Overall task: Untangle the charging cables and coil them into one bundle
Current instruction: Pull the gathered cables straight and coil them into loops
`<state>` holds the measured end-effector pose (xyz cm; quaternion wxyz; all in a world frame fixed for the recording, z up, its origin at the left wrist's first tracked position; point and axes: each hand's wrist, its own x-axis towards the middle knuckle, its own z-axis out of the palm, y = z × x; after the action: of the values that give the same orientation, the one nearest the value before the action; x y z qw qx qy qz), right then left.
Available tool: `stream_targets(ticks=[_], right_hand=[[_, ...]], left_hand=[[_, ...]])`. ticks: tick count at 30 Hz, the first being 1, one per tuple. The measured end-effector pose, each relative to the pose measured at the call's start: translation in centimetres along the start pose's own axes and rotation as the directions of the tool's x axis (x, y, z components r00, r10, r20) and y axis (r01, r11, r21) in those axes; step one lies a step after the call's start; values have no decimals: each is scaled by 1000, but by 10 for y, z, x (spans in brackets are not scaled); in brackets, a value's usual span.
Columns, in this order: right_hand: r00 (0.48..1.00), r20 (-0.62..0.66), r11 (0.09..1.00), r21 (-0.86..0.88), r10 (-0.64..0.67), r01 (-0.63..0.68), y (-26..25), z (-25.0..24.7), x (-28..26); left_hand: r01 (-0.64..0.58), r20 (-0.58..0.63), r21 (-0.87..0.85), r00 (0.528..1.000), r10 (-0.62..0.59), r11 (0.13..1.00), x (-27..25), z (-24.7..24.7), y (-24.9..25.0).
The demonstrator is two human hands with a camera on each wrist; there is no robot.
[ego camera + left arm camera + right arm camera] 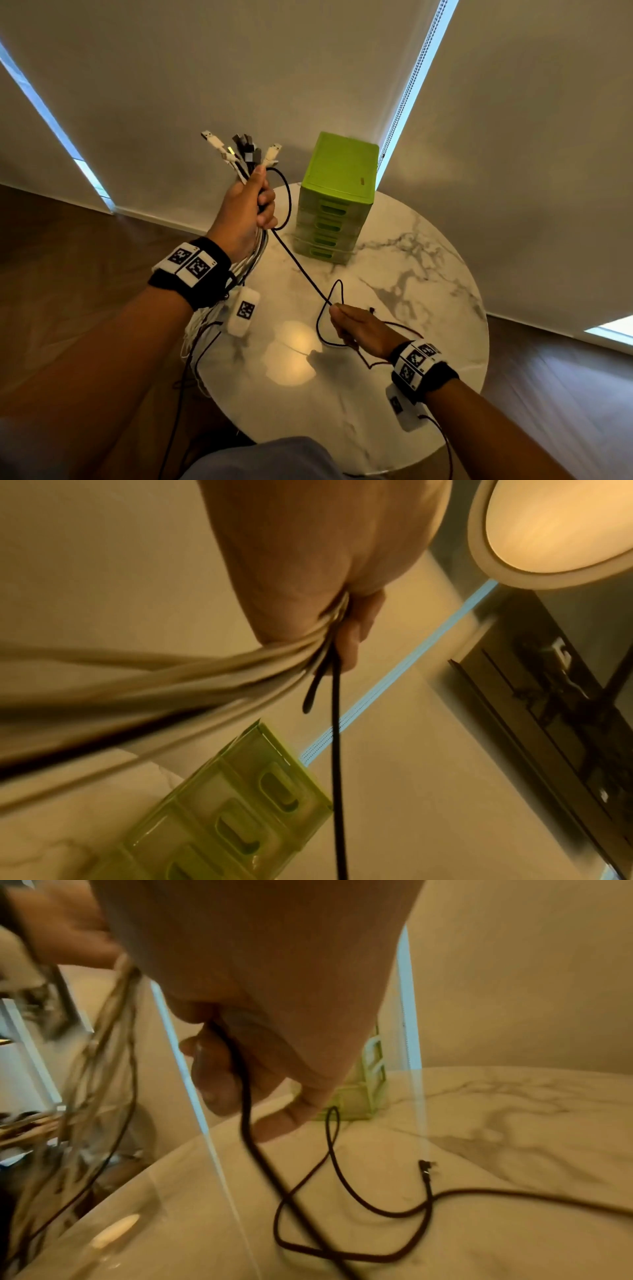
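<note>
Left wrist: a black band (191,274) is carrying white blocks printed with black square codes.
Right wrist: a similar black band (424,368) is carrying coded white blocks.
Wires: thin dark leads are hanging from both.
Arms: sleeves are not covering them.

In the left wrist view, my left hand (318,561) is running off the top edge, and its fingers are covering the stretch of the white cables (171,680) inside the grip. Those cables are smearing into blur toward the left edge, so I cannot count them. The green drawer box (240,804) is being cut off at the bottom edge.

In the right wrist view, my right hand (260,988) is hiding most of the drawer box, and the black cable (342,1191) is passing out of sight behind my fingers. The cable bundle at the left is blurring beyond reading.

In the head view, the hanging cable ends are dropping behind my left forearm and below the table (428,260) rim.
</note>
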<state>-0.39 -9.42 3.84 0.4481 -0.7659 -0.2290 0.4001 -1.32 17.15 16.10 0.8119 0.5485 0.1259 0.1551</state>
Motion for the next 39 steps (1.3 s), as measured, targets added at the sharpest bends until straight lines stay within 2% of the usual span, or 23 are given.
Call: stream_targets(ticks=[2,4,5,7,10,13,16,19,22,26,27,30,31,33,35,37,39], right_hand=[[989,-134,972,-215,68,-96,0,-11,11],[956,-292,880,-454,2,-140,-12,-23,24],[927,-371,866,-477,-44,-150,-23,-26,29],[856,-494,898,-431,-155,-86,-49,-30,36],[790,-524,930,-334,-318,153,-90,-25,36],[811,-417,906,-286,-410,311,-116,-15,32],[858,-303,909,-176,-416,378,-117,-10,31],[902,-224,927,-167,-369,337,-108,-3,29],[941,-190,960,-39,-279,277,-96,2,21],[983,-47,973,-163,-175,165,-50,8,6],[990,-28,978,-160,-140,134,-35,9,3],[999,-30,1000,3,25,-24,-2,3,-4],[997,-40,997,1,72,-72,4,-2,-3],[988,-110,970,-204,108,-129,8,-15,5],[974,-217,904,-402,59,-144,0,-28,16],[934,-355,903,-413,-39,-119,-23,-36,26],[878,-448,937,-350,-170,2,-53,-38,33]], left_hand=[[18,36,79,999,-21,997,-2,5,-7],[24,77,189,996,-39,982,-8,12,-20],[28,100,233,994,-53,972,-11,16,-28],[48,139,290,986,-92,956,-19,22,-42],[141,141,317,971,-194,938,-31,36,-54],[223,97,241,963,-252,944,-31,44,-60],[166,82,228,978,-189,959,-29,43,-60],[143,19,233,988,-151,962,-21,35,-60],[142,-86,239,988,-125,961,-8,27,-57],[43,-238,-3,970,-42,999,6,20,-31],[9,-257,-12,966,-12,1000,10,15,-23],[-58,-266,84,961,79,995,18,1,-13],[-65,-257,100,962,89,993,19,-2,-13],[-74,-202,69,976,87,995,17,-1,-16],[-42,-121,61,992,49,997,11,6,-26],[9,-25,144,1000,-6,989,1,14,-42],[35,73,232,996,-54,972,-14,24,-57]])
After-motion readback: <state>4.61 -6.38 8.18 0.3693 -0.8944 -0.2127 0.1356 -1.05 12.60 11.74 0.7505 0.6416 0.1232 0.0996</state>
